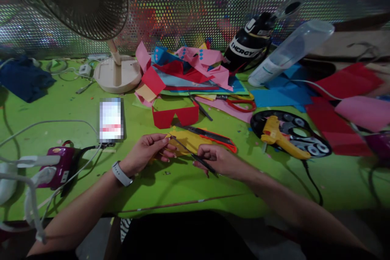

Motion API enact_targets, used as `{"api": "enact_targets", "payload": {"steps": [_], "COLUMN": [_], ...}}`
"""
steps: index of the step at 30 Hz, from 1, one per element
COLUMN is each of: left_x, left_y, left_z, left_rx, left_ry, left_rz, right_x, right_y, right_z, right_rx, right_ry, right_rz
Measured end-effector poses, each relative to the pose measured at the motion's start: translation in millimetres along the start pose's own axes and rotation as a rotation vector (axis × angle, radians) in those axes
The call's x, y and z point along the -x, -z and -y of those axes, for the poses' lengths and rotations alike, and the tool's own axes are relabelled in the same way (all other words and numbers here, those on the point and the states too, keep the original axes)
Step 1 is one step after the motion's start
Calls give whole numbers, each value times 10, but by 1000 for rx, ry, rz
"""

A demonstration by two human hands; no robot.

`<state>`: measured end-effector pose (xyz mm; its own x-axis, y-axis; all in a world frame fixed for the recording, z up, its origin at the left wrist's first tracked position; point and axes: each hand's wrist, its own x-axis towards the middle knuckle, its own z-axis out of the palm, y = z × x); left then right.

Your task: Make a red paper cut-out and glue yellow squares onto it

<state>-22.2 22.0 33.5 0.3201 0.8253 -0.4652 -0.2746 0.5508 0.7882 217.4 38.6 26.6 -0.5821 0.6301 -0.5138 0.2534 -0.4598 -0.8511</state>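
My right hand is wrapped round the dark handle of a thin, tweezer-like tool, which points up and to the left. Its tip meets the fingers of my left hand, which are pinched together; whatever they grip is too small to name. Yellow paper lies on the green table just behind both hands. Beyond it are an orange-edged cutter and a red glasses-shaped paper piece.
A fan, phone and purple power adapter with cables occupy the left. Coloured papers and a black bottle stand behind. A yellow glue gun rests on a black tray at right.
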Motion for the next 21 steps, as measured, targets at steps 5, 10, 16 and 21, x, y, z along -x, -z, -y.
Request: {"api": "enact_targets", "payload": {"steps": [5, 10, 16, 21], "left_x": [-5, -6, 3, -10], "left_y": [18, 22, -4, 12], "left_z": [6, -5, -34, -4], "left_rx": [28, 19, -4, -23], "left_ry": [-3, -6, -26, -42], "left_rz": [-11, -7, -53, -52], "right_x": [-3, -22, 21, 41], "right_y": [8, 10, 15, 11], "right_z": [-1, -39, 57, 56], "right_rx": [-11, -30, -3, 10], "right_ry": [-2, -5, -35, -46], "right_rz": [-48, -70, -58, 8]}}
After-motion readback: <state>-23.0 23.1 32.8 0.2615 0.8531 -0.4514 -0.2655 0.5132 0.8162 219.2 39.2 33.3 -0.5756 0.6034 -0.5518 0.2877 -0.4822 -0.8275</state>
